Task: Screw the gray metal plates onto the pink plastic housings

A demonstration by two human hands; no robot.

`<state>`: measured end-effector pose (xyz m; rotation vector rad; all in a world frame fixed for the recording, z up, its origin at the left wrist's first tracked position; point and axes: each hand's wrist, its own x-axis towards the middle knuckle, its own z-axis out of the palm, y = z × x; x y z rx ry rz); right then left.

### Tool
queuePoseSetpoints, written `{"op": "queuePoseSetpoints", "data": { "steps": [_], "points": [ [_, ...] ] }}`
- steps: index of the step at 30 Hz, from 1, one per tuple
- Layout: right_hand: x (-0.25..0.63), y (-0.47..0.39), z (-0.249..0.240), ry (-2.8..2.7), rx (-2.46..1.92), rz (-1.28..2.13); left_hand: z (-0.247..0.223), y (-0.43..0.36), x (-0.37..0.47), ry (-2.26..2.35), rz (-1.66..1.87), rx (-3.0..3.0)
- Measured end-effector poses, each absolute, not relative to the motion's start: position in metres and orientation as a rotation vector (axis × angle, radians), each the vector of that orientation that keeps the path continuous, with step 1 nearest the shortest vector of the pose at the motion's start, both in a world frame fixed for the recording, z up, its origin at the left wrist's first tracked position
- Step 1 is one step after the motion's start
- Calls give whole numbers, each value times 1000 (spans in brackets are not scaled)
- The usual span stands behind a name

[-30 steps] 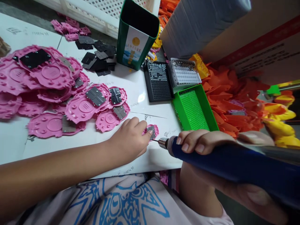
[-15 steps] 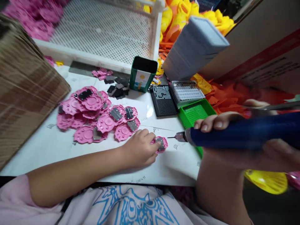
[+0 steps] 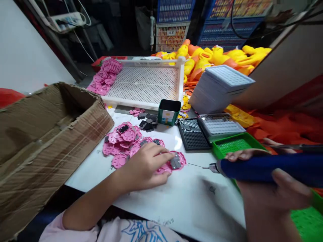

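My left hand (image 3: 148,164) grips a pink plastic piece (image 3: 182,160) that bears a grey plate (image 3: 176,161), low over the white tabletop sheet. Fingers of my right hand (image 3: 287,188) wrap round a blue electric screwdriver (image 3: 252,168), its thin bit pointing left toward the held piece, with a gap between them. Behind my left hand lies a heap of pink pieces (image 3: 126,134), several with grey or black plates. Small black and grey plates (image 3: 148,122) are scattered beside a green tin (image 3: 169,112). A black perforated tray (image 3: 193,134) holds small screws.
At the left stands an open cardboard box (image 3: 75,131). A white mesh crate (image 3: 146,80) with pink parts is at the back. A stack of white trays (image 3: 219,89), a green basket (image 3: 237,143) and orange and yellow parts (image 3: 202,60) are at the right and behind.
The view has tilted up, showing more background. My left hand has spread wider over the held pink piece, now beside the heap. The screwdriver remains in my right hand.
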<state>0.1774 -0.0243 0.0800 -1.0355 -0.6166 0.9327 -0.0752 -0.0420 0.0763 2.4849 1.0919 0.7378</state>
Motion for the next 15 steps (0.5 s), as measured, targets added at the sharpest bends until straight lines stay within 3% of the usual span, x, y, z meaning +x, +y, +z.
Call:
{"op": "queuePoseSetpoints", "data": {
  "steps": [7, 15],
  "points": [
    [169, -28, 79, -533, -1147, 1094, 79, -82, -161, 1668, 750, 2442],
    [176, -29, 73, -498, -1020, 1218, 55, -101, -203, 1836, 530, 2530]
  ]
}}
